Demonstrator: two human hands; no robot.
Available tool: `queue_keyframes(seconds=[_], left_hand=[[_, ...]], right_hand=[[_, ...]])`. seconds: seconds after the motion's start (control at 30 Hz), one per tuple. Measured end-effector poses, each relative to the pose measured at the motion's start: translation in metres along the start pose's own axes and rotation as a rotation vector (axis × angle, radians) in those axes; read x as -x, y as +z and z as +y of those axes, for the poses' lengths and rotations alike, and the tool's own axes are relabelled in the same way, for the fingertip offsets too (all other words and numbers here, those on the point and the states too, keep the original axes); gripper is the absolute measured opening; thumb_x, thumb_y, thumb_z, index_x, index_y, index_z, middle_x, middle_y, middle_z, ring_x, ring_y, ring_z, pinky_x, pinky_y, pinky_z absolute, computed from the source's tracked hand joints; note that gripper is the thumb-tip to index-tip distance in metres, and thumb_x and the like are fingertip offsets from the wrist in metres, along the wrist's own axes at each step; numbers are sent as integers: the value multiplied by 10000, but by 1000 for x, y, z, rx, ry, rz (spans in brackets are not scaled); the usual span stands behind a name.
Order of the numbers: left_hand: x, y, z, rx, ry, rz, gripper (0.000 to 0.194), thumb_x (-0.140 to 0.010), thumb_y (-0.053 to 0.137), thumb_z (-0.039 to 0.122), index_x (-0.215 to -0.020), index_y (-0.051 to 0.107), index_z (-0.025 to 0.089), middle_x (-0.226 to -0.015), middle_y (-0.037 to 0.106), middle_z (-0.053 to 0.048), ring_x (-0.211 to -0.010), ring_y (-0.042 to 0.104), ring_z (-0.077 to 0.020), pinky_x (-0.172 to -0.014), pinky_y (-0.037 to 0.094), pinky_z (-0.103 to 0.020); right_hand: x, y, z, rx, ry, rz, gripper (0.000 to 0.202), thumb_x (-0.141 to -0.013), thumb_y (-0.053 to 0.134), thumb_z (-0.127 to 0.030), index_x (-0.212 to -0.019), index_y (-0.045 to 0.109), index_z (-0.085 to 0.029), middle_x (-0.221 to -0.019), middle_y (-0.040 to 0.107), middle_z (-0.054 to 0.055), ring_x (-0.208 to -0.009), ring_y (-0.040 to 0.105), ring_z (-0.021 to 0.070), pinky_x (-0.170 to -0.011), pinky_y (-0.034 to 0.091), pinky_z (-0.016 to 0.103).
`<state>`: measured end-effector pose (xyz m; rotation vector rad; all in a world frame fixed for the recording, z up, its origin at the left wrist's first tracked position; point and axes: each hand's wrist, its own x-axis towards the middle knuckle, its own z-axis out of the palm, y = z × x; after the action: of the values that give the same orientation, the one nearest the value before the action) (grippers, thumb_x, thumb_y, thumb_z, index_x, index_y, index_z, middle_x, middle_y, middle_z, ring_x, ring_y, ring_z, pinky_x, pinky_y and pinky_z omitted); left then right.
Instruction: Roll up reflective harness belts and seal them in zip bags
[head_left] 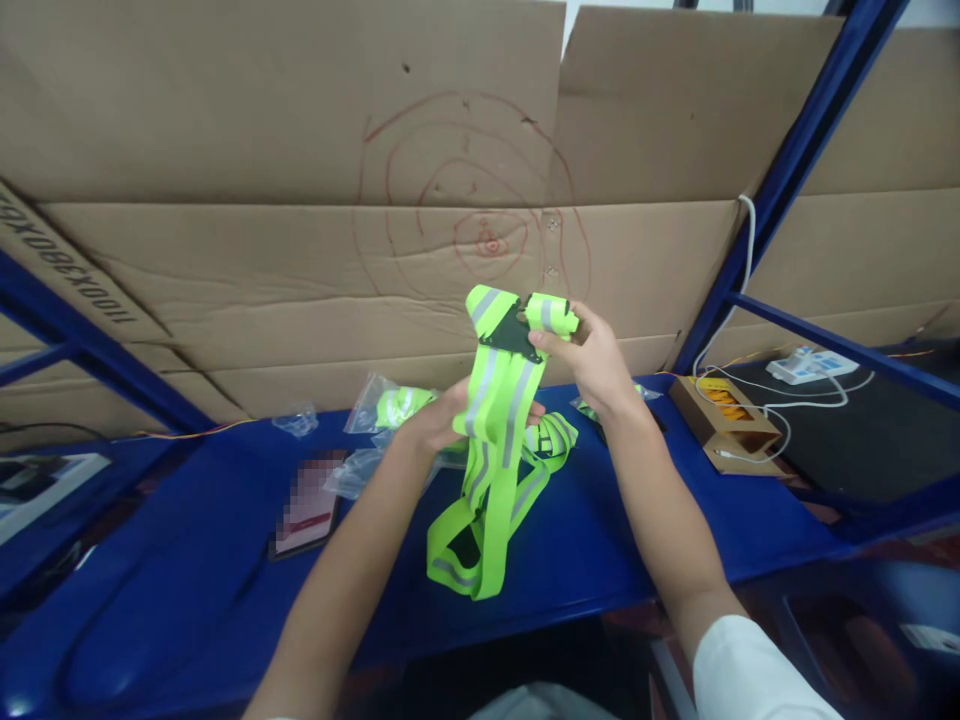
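Note:
A reflective harness [499,405] of neon-green straps with silver stripes is held up in front of me. My right hand [589,355] pinches its top by the dark triangular patch, where a strap end is folded over. My left hand [442,415] is behind the hanging straps and supports them from below; its fingers are partly hidden, with fingertips showing at the right side of the straps. The lower loops dangle over the blue table [585,550]. Just behind the straps, a bundled green strap part [551,435] shows.
Behind my left hand lies a clear plastic bag [367,405] with green strap material. A phone-like flat object [309,505], partly pixelated, lies at left. On the right are an open cardboard box [727,425], white cables and a power strip [814,366]. Cardboard [262,270] walls the back.

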<state>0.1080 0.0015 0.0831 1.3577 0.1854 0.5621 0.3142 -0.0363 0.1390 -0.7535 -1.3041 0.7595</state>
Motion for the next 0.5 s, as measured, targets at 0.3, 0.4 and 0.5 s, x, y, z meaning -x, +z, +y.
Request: queue_keyframes(seconds=[0.3,0.4,0.5], left_hand=[[0,12,6,31,-58,-19,643,-813,756,632,-1191,711,114,-1098,773,-221,-973,767,-345,-797,626,-417],[0,11,8,-84,-8,-104,788,-699,786,739,-1183,735,120,-1123,766,-220,-1030,745,-365,-823,616,-419],[0,14,8,-270,-3,-60,464,-770,851,495,-1066,775,145,-1080,782,-173,-1025,744,-316,-878,597,-400]], right_hand=[[0,-7,-1,103,-195,112,450,-762,845,-493,-1103,655,-269,-1169,744,53,-1112,705,245,-980,580,403],[-2,-10,0,132,-190,128,450,-793,805,-529,-1139,659,-279,-1220,730,61,-1132,702,261,-966,594,425],[-7,-18,4,140,-201,145,475,-803,778,-567,-1174,660,-295,-1249,718,73,-1183,684,292,-918,611,449]])
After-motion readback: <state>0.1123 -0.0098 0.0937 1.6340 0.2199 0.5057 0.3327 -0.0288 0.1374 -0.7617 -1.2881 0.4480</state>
